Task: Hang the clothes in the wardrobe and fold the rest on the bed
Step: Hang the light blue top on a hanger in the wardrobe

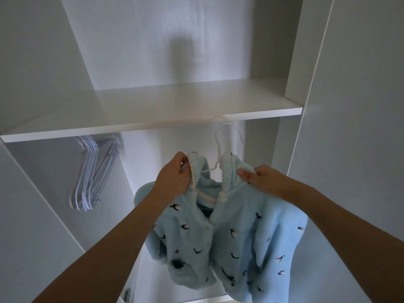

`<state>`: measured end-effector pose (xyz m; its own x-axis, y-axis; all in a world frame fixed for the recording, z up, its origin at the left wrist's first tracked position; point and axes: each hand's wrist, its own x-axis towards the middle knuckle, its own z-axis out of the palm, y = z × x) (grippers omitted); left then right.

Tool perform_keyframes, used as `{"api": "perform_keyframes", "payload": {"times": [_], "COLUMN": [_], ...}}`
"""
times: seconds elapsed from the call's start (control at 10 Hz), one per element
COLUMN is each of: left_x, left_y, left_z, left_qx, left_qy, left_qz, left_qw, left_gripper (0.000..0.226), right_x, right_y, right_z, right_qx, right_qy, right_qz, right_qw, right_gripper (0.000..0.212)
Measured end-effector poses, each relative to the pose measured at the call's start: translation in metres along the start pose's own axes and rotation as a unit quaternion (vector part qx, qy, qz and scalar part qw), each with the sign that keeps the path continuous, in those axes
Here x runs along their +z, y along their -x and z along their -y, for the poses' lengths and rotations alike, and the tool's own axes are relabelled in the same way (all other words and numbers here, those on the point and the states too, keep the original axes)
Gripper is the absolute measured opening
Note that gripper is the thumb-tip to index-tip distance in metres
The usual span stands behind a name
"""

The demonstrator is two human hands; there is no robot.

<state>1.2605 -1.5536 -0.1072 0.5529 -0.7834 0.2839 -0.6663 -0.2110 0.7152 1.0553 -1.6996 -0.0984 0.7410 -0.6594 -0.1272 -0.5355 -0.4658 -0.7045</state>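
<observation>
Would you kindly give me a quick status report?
Both hands, left and right, gripping blue jacket collar. Jacket on white hanger. Nothing obstructing.

The white plastic hanger point(220, 145) is motion-blurred at its hook, and the white shelf board point(153, 119) above hides whatever rail it reaches toward. Its shoulders vanish inside the fluffy light-blue garment with small dark bird prints point(247, 232), whose lower hem is cut off by the bottom edge. The left hand point(175, 174) covers part of the garment's left collar edge; how its fingers lie behind the fabric cannot be told. The tops of the bunch of empty white hangers point(87, 173) at far left are hidden behind the shelf too.
</observation>
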Motion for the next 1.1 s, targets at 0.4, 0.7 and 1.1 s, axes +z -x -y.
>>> {"api": "perform_keyframes", "payload": {"times": [0.4,0.7,1.1], "left_x": [-0.006,0.067,0.165], "left_y": [0.021,0.016,-0.055], "left_z": [-0.001,-0.041,-0.058], "left_qx": [-0.141,-0.188,-0.209], "left_qy": [0.087,0.232,0.174], "left_qz": [0.239,0.100,0.073], "left_qw": [0.957,0.949,0.960], "left_gripper": [0.017,0.011,0.031], "right_x": [0.015,-0.004,-0.020], "right_y": [-0.045,-0.051,-0.044], "right_z": [-0.021,-0.052,-0.092], "right_qx": [-0.021,-0.082,-0.051], "right_qy": [0.068,0.223,0.170], "right_qz": [-0.227,-0.190,-0.190], "right_qw": [0.971,0.952,0.966], "right_gripper": [0.061,0.066,0.078]}}
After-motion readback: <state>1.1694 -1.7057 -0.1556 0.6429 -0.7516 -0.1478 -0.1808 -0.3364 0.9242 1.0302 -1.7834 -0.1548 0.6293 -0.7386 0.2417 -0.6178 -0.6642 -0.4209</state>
